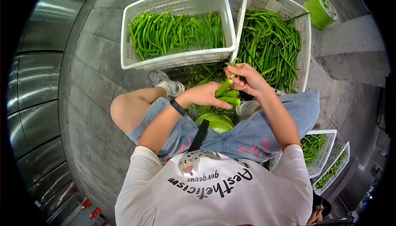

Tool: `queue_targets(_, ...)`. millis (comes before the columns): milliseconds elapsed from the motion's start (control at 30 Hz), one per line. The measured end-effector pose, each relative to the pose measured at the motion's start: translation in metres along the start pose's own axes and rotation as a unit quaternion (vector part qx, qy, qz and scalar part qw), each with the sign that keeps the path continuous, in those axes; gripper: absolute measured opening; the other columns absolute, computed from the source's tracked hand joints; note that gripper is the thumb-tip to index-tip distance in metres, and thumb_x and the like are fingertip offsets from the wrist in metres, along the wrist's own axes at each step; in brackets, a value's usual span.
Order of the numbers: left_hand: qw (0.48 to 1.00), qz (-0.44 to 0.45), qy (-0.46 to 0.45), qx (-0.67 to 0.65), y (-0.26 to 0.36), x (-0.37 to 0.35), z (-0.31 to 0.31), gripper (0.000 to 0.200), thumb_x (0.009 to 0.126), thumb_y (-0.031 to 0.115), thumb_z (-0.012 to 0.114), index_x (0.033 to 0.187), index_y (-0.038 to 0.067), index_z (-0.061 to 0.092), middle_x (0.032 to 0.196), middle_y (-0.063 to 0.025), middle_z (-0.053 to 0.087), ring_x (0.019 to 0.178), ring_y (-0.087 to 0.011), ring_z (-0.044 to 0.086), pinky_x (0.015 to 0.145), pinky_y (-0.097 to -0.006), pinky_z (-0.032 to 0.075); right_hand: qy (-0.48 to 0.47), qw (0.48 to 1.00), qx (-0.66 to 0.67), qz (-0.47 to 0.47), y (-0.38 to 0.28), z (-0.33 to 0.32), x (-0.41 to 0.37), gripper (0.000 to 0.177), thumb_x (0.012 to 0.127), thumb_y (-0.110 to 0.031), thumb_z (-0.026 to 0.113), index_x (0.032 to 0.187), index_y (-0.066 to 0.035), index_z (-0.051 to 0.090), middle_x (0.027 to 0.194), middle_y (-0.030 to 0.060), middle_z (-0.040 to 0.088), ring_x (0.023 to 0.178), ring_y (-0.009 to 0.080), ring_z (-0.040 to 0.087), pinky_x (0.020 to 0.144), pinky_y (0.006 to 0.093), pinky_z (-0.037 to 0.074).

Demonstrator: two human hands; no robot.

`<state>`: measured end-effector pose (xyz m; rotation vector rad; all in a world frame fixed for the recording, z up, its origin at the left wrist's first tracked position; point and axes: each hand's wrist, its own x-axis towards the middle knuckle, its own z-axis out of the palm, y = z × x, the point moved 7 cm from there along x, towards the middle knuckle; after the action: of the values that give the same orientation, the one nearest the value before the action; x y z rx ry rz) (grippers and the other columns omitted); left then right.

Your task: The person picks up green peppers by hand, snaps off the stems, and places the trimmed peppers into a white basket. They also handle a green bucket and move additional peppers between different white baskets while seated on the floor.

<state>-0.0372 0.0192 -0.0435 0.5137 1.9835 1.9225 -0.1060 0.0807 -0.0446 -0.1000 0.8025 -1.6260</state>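
Observation:
My left hand (205, 94), with a black band on its wrist, is closed around several green chili peppers (229, 93). Their blunt ends point right, toward my other hand. My right hand (246, 78) is raised just beside them, its thumb and fingers pinched on a thin green pepper stem (233, 66). Whether that stem is still joined to a pepper is hard to make out. Beyond my hands stands a white crate (178, 61) of long green peppers lying in rows. A second white crate (306, 54), to its right, holds a looser heap of green peppers.
Between my legs is a green plastic stool (216, 122), with green scraps (202, 74) strewn over the floor. A green tub (321, 12) stands at the far right. More white crates (328, 155) with green vegetables are beside me at lower right. Metal panels (41, 83) line the left.

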Motion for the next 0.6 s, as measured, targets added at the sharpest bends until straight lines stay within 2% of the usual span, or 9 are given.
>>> queue_targets(67,1.0,-0.013,0.004,-0.009,-0.008,-0.003,-0.002,0.047,0.08,0.018,0.072,0.12,0.004,0.051,0.081,-0.0007,0.059,0.06,-0.0068,0.051,0.056,-0.0229,0.043,0.011,1.0,0.002,0.016,0.001,0.001,-0.001,0.024,0.093,-0.019,0.054,0.08,0.001,0.055,0.059,0.002,0.048,0.045,0.0068,0.038,0.042,0.0193,0.03)
queue_targets(133,0.971,-0.187,-0.021,-0.145,-0.007,-0.011,-0.005,0.042,0.08,0.017,0.072,0.114,0.002,0.053,0.084,-0.0018,0.06,0.061,-0.0071,0.052,0.056,-0.0225,0.043,0.044,0.997,-0.03,-0.061,-0.019,-0.013,-0.003,0.022,0.092,-0.018,0.054,0.079,-0.001,0.054,0.062,0.003,0.051,0.048,0.0089,0.041,0.044,0.0218,0.034)
queue_targets(200,0.95,-0.148,0.063,-0.266,0.001,-0.011,-0.023,0.042,0.078,0.012,0.072,0.114,-0.001,0.052,0.084,-0.0063,0.06,0.061,-0.01,0.052,0.057,-0.0234,0.042,0.17,0.973,-0.12,-0.098,-0.037,-0.027,-0.013,0.021,0.091,-0.018,0.055,0.076,-0.003,0.054,0.066,0.0044,0.054,0.051,0.0103,0.045,0.048,0.0237,0.038)
queue_targets(267,0.936,-0.113,0.129,-0.308,0.004,-0.018,-0.043,0.035,0.08,0.011,0.07,0.109,0.0,0.053,0.088,-0.0065,0.061,0.065,-0.0096,0.053,0.057,-0.0227,0.043,0.103,0.939,-0.327,-0.017,-0.029,-0.028,-0.014,0.023,0.087,-0.023,0.06,0.086,0.0,0.058,0.076,0.0074,0.06,0.063,0.0127,0.055,0.057,0.0256,0.045)
queue_targets(333,0.94,-0.109,0.16,-0.28,0.007,-0.023,-0.057,0.036,0.081,0.011,0.069,0.111,0.0,0.053,0.09,-0.0072,0.061,0.067,-0.0103,0.054,0.059,-0.023,0.044,-0.009,0.857,-0.512,0.053,-0.006,-0.012,-0.018,0.033,0.084,-0.029,0.064,0.094,0.002,0.06,0.079,0.0092,0.063,0.07,0.0154,0.059,0.062,0.0274,0.047)
queue_targets(367,0.944,-0.112,0.173,-0.258,0.007,-0.026,-0.061,0.036,0.081,0.011,0.069,0.111,0.0,0.053,0.09,-0.0073,0.061,0.067,-0.0104,0.054,0.06,-0.0232,0.044,-0.085,0.737,-0.669,0.044,0.005,-0.003,-0.018,0.053,0.078,-0.037,0.07,0.109,0.004,0.057,0.093,0.0146,0.064,0.087,0.0241,0.062,0.078,0.0327,0.048)
queue_targets(400,0.947,-0.116,0.185,-0.235,0.008,-0.028,-0.065,0.036,0.081,0.012,0.069,0.111,0.0,0.053,0.091,-0.0075,0.061,0.067,-0.0105,0.054,0.06,-0.0233,0.044,-0.1,0.708,-0.698,0.027,0.023,-0.003,-0.019,0.065,0.074,-0.041,0.071,0.117,0.005,0.054,0.117,0.0222,0.056,0.108,0.0333,0.054,0.095,0.0368,0.042)
queue_targets(467,0.94,-0.131,0.199,-0.243,0.005,-0.032,-0.065,0.035,0.084,0.015,0.067,0.112,0.001,0.053,0.092,-0.0082,0.061,0.069,-0.0107,0.055,0.061,-0.024,0.045,-0.049,0.651,-0.757,0.026,0.035,0.0,-0.025,0.07,0.075,-0.041,0.07,0.124,0.005,0.05,0.137,0.0241,0.039,0.124,0.0357,0.041,0.104,0.0379,0.034)
queue_targets(600,0.875,-0.147,0.276,-0.37,-0.017,-0.035,-0.064,0.037,0.087,0.022,0.064,0.117,0.003,0.052,0.094,-0.0078,0.062,0.071,-0.0129,0.056,0.064,-0.0265,0.047,-0.039,0.726,-0.684,0.068,0.018,-0.009,-0.013,0.066,0.071,-0.038,0.074,0.122,-0.002,0.055,0.137,0.0224,0.041,0.124,0.0353,0.043,0.104,0.035,0.034)
